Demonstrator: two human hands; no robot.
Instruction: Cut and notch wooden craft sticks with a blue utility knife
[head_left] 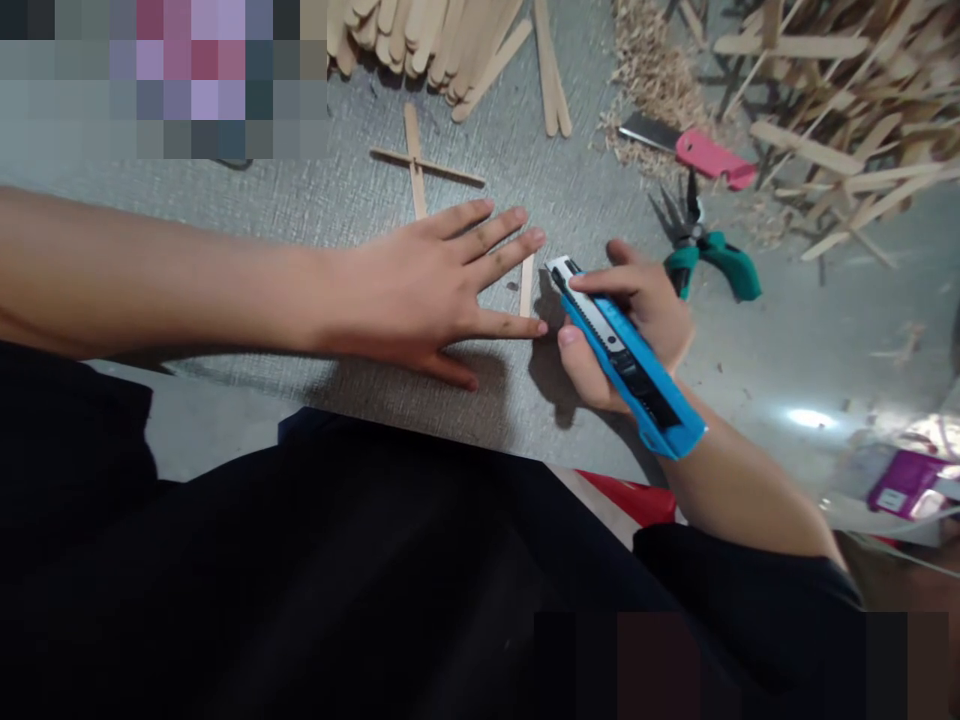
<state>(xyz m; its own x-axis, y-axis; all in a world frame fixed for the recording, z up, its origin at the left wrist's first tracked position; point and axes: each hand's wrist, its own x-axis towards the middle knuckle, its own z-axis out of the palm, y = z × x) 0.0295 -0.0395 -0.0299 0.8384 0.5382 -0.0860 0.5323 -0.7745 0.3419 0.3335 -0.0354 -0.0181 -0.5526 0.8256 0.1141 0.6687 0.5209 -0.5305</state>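
Note:
My left hand point(442, 285) is spread over the grey table, palm down, with its fingers apart. Beside its fingertips lies a wooden craft stick point(526, 285), partly covered by the hand. Just past the hand, two craft sticks form a cross point(415, 163), and the lower end of one reaches the fingers. In my right hand point(637, 320) is a blue box cutter point(626, 350), its metal tip pointing towards the left hand. Whether its blade is out I cannot tell. Green-handled pliers point(701, 245) lie open behind the right hand.
A pile of craft sticks point(427, 45) fills the far edge, with two loose sticks point(551, 75) beside it. Wood shavings point(652, 70) surround a pink-handled knife point(709, 155). A heap of crossed sticks point(862, 130) stands at right. A purple packet point(907, 482) lies lower right.

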